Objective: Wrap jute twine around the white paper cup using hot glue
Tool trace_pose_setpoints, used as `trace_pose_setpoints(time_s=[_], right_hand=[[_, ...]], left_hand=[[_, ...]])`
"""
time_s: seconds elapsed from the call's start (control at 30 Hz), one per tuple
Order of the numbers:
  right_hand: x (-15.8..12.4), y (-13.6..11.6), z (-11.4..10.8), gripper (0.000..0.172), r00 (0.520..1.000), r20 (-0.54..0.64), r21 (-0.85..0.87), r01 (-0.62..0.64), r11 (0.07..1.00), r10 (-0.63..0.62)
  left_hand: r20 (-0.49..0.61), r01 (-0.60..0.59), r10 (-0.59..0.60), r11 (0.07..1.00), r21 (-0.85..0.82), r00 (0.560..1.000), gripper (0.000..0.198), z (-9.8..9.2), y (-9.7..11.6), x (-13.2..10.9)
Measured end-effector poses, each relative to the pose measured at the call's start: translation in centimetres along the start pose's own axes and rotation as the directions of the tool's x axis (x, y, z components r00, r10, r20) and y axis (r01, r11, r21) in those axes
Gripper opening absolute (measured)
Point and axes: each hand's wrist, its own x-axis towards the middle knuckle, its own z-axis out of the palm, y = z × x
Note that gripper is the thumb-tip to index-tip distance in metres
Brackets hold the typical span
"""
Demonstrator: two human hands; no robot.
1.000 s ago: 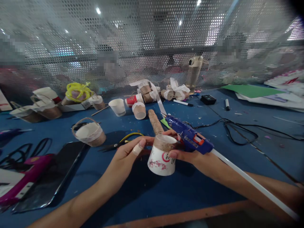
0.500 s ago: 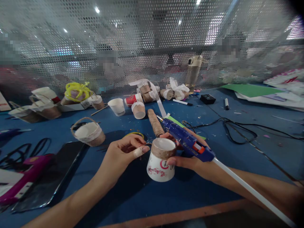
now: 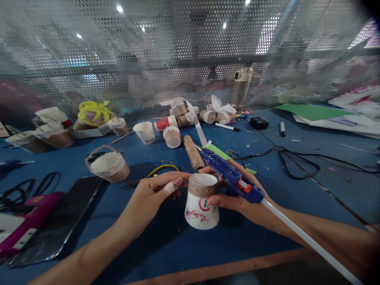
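Note:
A white paper cup [image 3: 202,215] with pink blossom print stands upside down between my hands, a band of brown twine [image 3: 203,190] wound around its upper part. My right hand [image 3: 230,198] grips the cup from the right, thumb on its front. That same hand also carries a blue hot glue gun [image 3: 230,172], its nozzle pointing away to the upper left and a long white glue stick out of its back. My left hand [image 3: 160,188], with a bandage on its thumb, is pinched closed at the twine band's left side; the strand in its fingers is mostly hidden.
A twine roll [image 3: 192,152] lies behind the cup. A small twine-handled basket [image 3: 109,166], a phone [image 3: 56,221] and a magenta glue gun [image 3: 35,213] are at left. Several cups and a water bottle [image 3: 241,91] stand along the mesh partition; black cables [image 3: 293,158] run at right.
My left fingers have moved right and slightly up, against the cup's twine band. The glue gun has tilted down a little with my right hand; the cup has barely shifted.

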Motion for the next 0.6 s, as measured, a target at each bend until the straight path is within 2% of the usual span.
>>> trace_pose_setpoints(time_s=[0.13,0.23,0.33,0.47,0.53,0.6], right_hand=[[-0.07,0.13,-0.01,0.048,0.999,-0.02,-0.045,0.031,0.999,-0.032],[-0.04,0.25,-0.05,0.047,0.999,-0.012,-0.048,0.045,0.998,-0.046],[-0.02,0.27,-0.11,0.048,1.0,-0.003,-0.044,0.026,0.999,-0.026],[-0.1,0.05,-0.11,0.05,1.0,-0.005,-0.033,0.027,0.999,-0.027],[-0.16,-0.1,-0.09,0.051,1.0,0.002,0.002,0.006,1.0,-0.006],[-0.18,-0.24,-0.06,0.051,1.0,0.008,0.032,-0.014,0.999,0.013]], left_hand=[[-0.012,-0.007,0.007,1.0,0.003,1.0,0.027,-0.11,-0.19,0.12],[-0.035,-0.028,0.027,0.999,-0.035,0.999,0.008,-0.04,0.03,0.25],[-0.029,-0.022,0.021,0.998,-0.05,0.999,0.008,0.08,0.26,0.18],[0.065,0.024,-0.018,0.994,-0.107,0.998,0.029,0.07,0.11,-0.29],[0.145,0.055,-0.033,0.986,-0.155,0.989,0.035,0.02,-0.09,-0.52],[0.209,0.064,-0.035,0.989,-0.134,0.977,0.038,-0.04,-0.25,-0.63]])
